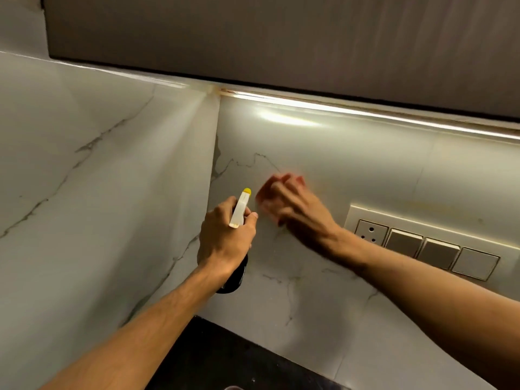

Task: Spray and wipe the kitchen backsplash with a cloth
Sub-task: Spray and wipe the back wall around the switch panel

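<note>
- While spanning the corner under a dark cabinet [281, 38]: marble backsplash [98, 192].
- Below, black counter [225, 356]; rightward, switch panel [422, 243] beside the forearm.
- Left hand [225, 237] clamped round bottle [240, 211], nozzle wallward.
- Right hand [301, 212], blurred fingers stretched flat, pressing red cloth [264, 192] against backsplash.

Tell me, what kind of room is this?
Probably a kitchen. A marble-look wall rises behind a dark counter, a cupboard hangs overhead, and a switch plate sits on the wall. The left hand holds a spray bottle, the right hand presses a cloth to the wall.
</note>
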